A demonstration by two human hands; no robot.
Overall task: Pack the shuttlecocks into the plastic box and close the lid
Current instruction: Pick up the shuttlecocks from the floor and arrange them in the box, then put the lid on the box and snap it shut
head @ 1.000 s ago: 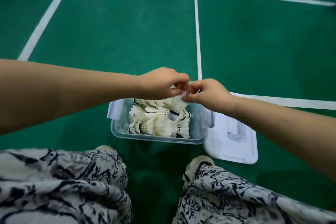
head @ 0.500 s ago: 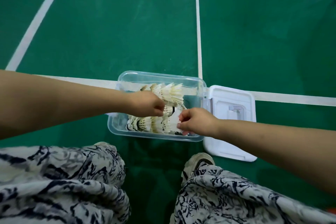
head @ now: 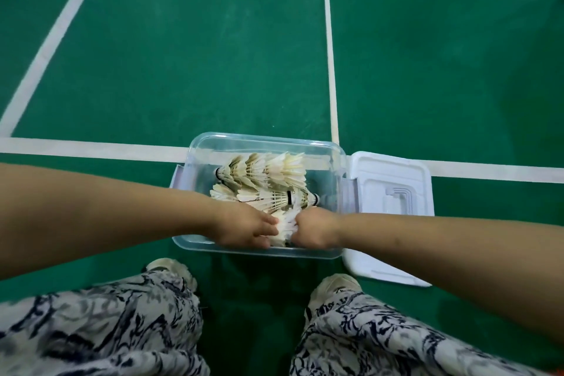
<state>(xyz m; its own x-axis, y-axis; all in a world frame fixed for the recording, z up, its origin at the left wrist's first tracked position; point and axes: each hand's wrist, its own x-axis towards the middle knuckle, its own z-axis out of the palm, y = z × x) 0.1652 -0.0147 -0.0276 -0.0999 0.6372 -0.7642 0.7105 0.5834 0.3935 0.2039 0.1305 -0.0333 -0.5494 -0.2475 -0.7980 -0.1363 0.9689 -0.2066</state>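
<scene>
White shuttlecocks point(head: 268, 183) lengthwise in plastic box point(head: 265, 143), hands point(head: 247, 229) point(head: 311, 229) seemingly clutching a near one.

Both arms reach forward and down.
The left hand point(head: 247, 227) and right hand point(head: 314, 227) nearly meet, fingers curled downward.

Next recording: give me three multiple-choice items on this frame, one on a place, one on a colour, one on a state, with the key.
1. Where does the white lid lie?
A. on the box
B. on the floor right of the box
C. across the knees

2. What colour is the court floor?
A. green
B. blue
C. grey

3. What state is the clear plastic box in?
A. closed
B. open, empty
C. open, holding shuttlecocks

Key: B, the lid rests flat beside the box; A, green with white lines; C, both hands, left and right, reach among shuttlecocks inside.
</scene>
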